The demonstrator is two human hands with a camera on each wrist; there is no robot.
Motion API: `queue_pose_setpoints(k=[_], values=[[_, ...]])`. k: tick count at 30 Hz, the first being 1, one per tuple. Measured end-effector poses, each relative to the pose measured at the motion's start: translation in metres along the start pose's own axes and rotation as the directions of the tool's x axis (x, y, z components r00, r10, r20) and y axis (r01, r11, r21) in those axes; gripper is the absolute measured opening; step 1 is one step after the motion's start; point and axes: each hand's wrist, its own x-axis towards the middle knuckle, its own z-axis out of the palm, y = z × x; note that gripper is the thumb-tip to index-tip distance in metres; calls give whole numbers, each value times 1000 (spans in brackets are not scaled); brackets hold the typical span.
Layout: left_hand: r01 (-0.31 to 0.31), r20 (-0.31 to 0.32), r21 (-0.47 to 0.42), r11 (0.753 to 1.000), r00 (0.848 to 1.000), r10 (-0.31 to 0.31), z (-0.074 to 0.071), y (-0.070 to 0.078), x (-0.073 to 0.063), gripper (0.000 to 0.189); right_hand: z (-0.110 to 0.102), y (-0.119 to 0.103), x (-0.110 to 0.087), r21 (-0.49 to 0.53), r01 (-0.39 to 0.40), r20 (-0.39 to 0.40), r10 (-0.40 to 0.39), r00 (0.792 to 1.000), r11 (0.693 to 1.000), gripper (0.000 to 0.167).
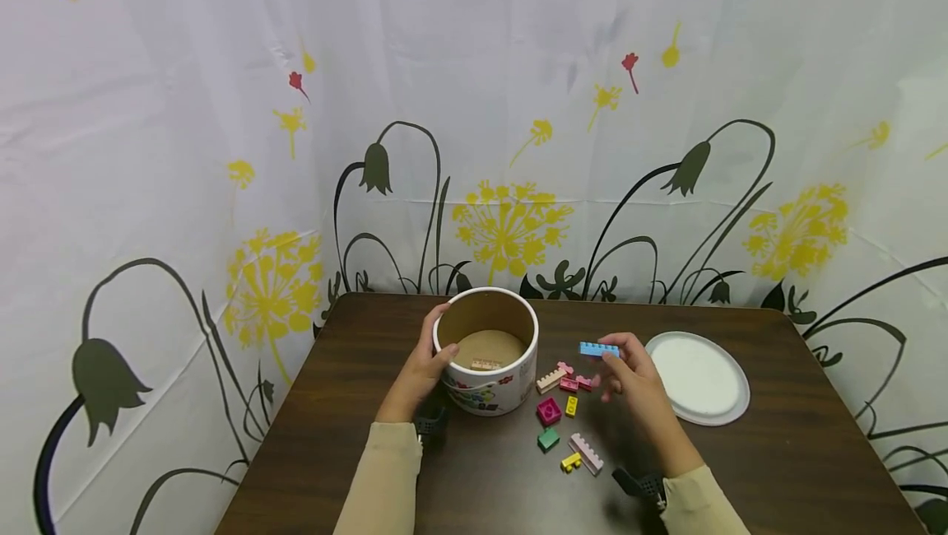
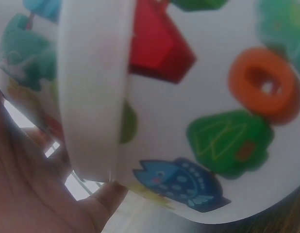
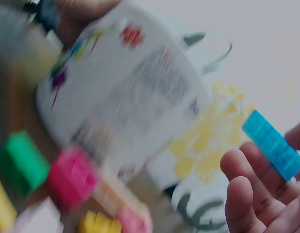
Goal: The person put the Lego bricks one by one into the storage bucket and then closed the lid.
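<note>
A round white tub (image 1: 490, 391) with a cardboard-brown inside stands on the dark wooden table (image 1: 355, 453). My left hand (image 1: 424, 366) grips its left side, thumb over the rim. A tan brick (image 1: 485, 365) lies on the tub's floor. In the left wrist view the tub's printed wall (image 2: 198, 126) fills the frame, with my palm (image 2: 33, 194) against it. My right hand (image 1: 628, 372) pinches a long blue brick (image 1: 598, 349) above the table, right of the tub. The right wrist view, blurred, shows the blue brick (image 3: 272, 144) at my fingertips (image 3: 247, 194) and the tub (image 3: 125, 97) beyond.
Several loose bricks lie between my hands: a tan one (image 1: 550, 380), magenta (image 1: 549, 411), green (image 1: 548, 439), yellow (image 1: 571, 462) and pale pink (image 1: 586, 453). A white paper plate (image 1: 699, 378) sits at the right. A flowered curtain (image 1: 518, 148) closes off the back and sides.
</note>
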Motion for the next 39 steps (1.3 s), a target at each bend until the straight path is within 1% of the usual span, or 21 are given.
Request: queue_pose_setpoints(k=[4,7,10,12,14,19,21,22,23,25,26,27,29,30,32,35,37,39], values=[[0,5,-8,1000,1000,0,1,1,1,82,18,-23,10,88,50,28,-52,998,995,31],[6,5,-3,1000,1000,-6,1,1,1,82,34,-35,17,131,94,60,-102,993,987,30],[10,3,0,1000,1000,-10,0,0,0,82,54,-46,26,194,111,98,-132,986,975,28],[8,4,3,1000,1000,-8,-1,0,-1,82,66,-53,36,233,114,117,-145,983,966,27],[3,6,-3,1000,1000,-3,-1,-1,-1,83,79,-62,48,288,102,135,-145,980,952,25],[-12,13,-4,1000,1000,12,-1,-1,1,83,111,-86,83,401,93,140,-161,977,911,19],[-21,15,-4,1000,1000,21,0,-1,1,83,125,-90,97,415,100,141,-172,975,904,17],[-26,15,-7,1000,1000,26,0,-1,1,83,132,-89,104,408,94,153,-169,974,908,16],[-31,18,-13,999,999,31,0,-1,1,83,139,-86,109,377,81,173,-156,973,922,15],[-40,25,-28,999,999,40,0,-2,2,82,151,-79,116,257,29,243,-94,965,966,15],[-43,28,-29,999,999,44,0,-2,2,82,157,-76,118,180,3,285,-55,957,984,16],[-44,35,-34,998,998,45,0,-3,2,82,161,-72,119,107,-24,325,-12,946,994,17],[-46,49,-46,998,998,49,0,-4,2,81,165,-68,121,-15,-61,377,62,924,998,18],[-47,55,-45,998,997,49,1,-4,2,81,166,-68,121,-41,-74,383,84,920,996,20],[-47,61,-38,998,997,49,1,-5,2,81,166,-67,121,-36,-86,363,93,927,996,20],[-54,55,-34,998,997,56,2,-3,2,81,162,-68,123,13,-67,329,59,942,998,21],[-55,47,-35,998,997,56,1,-2,2,81,161,-70,123,20,-50,332,40,942,999,21],[-55,43,-39,998,997,57,1,0,3,82,161,-71,123,18,-39,348,30,937,999,23]])
